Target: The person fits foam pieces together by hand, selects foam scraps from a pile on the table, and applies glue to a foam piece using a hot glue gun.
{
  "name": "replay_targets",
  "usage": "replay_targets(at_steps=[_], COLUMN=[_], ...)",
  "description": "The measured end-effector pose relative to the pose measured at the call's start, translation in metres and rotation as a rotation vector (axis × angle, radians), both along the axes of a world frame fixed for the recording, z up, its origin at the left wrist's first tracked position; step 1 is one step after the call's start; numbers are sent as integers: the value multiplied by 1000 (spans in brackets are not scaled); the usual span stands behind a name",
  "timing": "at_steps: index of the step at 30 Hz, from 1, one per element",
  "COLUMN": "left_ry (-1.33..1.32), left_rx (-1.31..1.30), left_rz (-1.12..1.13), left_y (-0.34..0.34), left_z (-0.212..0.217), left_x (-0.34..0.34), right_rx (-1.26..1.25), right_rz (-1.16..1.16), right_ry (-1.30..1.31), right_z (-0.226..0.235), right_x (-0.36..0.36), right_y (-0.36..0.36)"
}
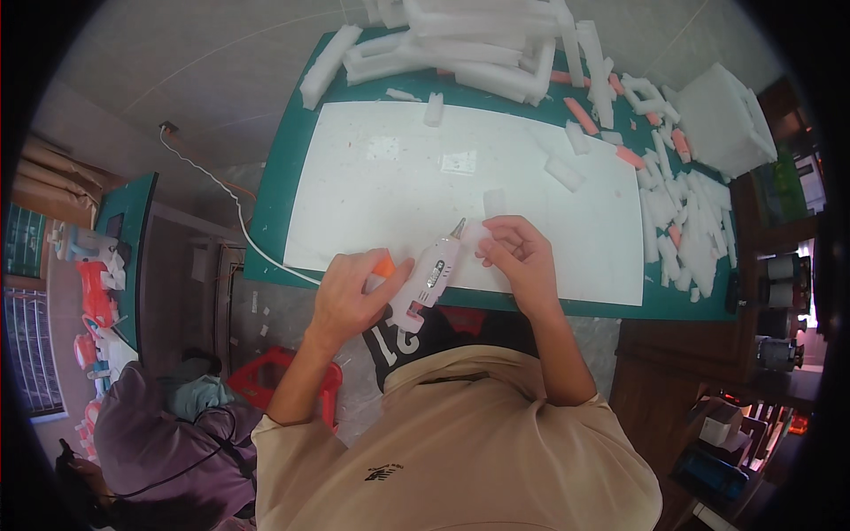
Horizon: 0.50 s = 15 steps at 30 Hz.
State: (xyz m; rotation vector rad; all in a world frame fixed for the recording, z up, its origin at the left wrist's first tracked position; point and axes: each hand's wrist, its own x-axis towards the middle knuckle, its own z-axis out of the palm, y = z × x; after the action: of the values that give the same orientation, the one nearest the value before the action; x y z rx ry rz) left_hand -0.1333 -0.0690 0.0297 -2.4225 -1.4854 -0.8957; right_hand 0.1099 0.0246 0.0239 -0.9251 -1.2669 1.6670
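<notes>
A white hot glue gun (429,276) with an orange trigger is gripped in my left hand (345,292). Its metal nozzle points up and right, close beside a small white foam piece (475,236). That piece is pinched between the thumb and fingers of my right hand (529,263). Whether the nozzle touches the foam, I cannot tell. Both hands are over the front edge of a glossy white board (372,208), which lies on a green table (276,199). Just beyond the nozzle, another foam block (494,202) rests on the board.
Large foam frames (469,53) are stacked at the table's far side. Loose foam strips (686,230) and pink pieces (580,115) lie to the right, near a big foam box (726,119). A white cord (235,208) runs along the left. A person (168,434) sits lower left, near a red stool (328,398).
</notes>
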Motion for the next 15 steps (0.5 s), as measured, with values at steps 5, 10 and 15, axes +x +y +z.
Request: replay_targets(at_steps=[5,10,15], left_ry=[17,22,57], left_rx=[30,7,41], left_rz=[-9,-34,-3], left_y=[0,0,-2], left_z=[-4,-5,-7], left_x=[-1,-2,0], right_rx=[4,10,-2], right_rz=[4,-10,-9], right_ry=[13,-2,9], right_z=[-1,0,1], right_x=[1,2,4], right_y=[-1,-2,-2])
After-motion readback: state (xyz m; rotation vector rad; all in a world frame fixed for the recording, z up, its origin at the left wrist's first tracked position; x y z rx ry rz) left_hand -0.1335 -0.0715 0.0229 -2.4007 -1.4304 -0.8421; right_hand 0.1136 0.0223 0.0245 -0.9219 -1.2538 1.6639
